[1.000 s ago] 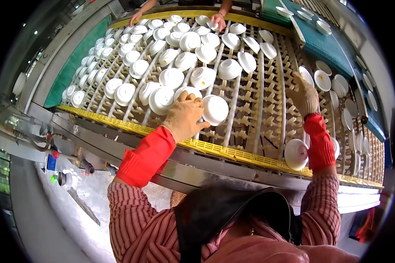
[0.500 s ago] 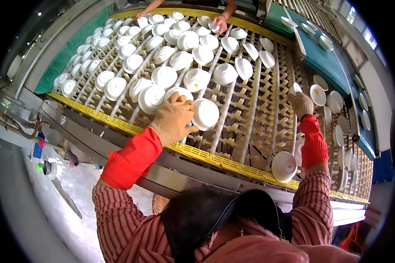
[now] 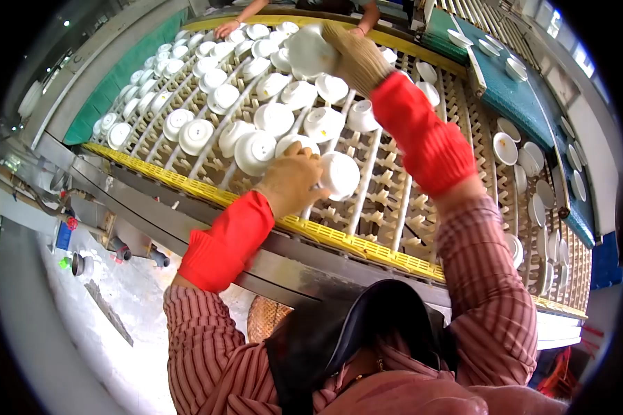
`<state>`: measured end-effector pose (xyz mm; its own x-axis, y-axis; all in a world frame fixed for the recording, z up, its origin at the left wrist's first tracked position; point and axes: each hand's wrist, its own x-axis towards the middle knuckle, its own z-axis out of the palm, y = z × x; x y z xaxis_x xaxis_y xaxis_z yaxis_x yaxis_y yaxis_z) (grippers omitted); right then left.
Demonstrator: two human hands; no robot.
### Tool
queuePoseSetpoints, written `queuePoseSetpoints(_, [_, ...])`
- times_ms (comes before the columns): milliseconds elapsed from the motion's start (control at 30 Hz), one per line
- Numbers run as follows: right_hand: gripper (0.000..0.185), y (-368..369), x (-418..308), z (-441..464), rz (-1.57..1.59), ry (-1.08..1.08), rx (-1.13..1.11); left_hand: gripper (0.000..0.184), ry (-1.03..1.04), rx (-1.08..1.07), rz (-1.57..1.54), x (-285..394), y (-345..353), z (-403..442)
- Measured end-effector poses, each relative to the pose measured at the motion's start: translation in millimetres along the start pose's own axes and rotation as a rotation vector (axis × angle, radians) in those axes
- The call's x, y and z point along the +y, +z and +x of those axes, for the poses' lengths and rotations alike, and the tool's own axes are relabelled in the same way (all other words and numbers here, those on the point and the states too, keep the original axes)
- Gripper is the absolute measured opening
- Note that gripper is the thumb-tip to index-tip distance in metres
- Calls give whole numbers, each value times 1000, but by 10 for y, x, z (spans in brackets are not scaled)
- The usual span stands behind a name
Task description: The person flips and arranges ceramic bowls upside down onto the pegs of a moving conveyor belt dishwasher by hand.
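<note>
White bowls lie mostly upside down on a rack of rods and pegs. My left hand, in a tan glove with a red cuff, rests on the near bowls, its fingers curled over a bowl with another bowl at its thumb. Raised over the far part of the rack, my right hand, gloved too, grips a white bowl by its edge; this bowl is blurred by motion. Some bowls show small orange spots.
Across the rack are another person's hands. A yellow strip edges the near side. On the right, a green belt carries several dishes, with more dishes standing tilted in the rack beside it.
My right hand has moved from the right part of the rack up and left, now with a bowl in it. The bowl at the near right edge is no longer seen there. My left hand stays on the bowls.
</note>
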<state>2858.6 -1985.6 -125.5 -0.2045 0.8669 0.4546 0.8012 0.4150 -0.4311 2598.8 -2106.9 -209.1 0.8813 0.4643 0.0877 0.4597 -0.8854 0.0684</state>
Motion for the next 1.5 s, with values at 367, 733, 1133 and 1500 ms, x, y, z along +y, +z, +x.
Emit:
queuePoseSetpoints(367, [43, 60, 431, -1871, -488, -408, -36, 32, 66, 125, -199, -220, 22, -85])
queuePoseSetpoints(733, [63, -1348, 1488, -3965, -731, 787, 386, 23, 163, 154, -188, -31, 0, 56])
queuePoseSetpoints(1133, [63, -1681, 2106, -3660, -913, 1034, 84, 20, 26, 178, -282, 25, 61, 147])
queuePoseSetpoints(1500, [54, -1462, 2902, -3613, -1095, 1003, 148, 20, 123, 283, -253, 236, -20, 219])
